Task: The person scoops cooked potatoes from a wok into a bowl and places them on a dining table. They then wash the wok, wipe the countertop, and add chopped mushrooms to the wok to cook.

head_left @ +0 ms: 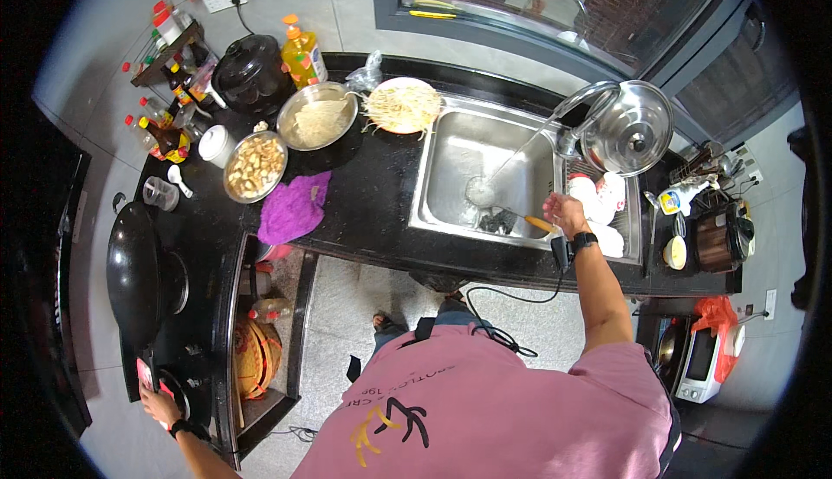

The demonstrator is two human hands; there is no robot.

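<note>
In the sink (448, 145), my right hand (565, 212) is closed on the yellow handle of a ladle (539, 223). Its thin shaft runs toward the round pale spot under a stream of water from the faucet (542, 121); splashing blurs that end. A dark patch lies beside it on the sink floor. At the lower left, my left hand (160, 407) grips the handle of a large black wok (133, 271), which is tilted up on its side beside a stove burner (178, 281). The fingers partly hide the handle's end.
A purple cloth (295, 208), metal bowls of cut mushrooms (255, 168) and pale strips (319, 118), and a plate of bean sprouts (404, 106) stand left of the sink. A steel lid (627, 128) leans behind white containers (598, 206). A cable hangs from my right wrist.
</note>
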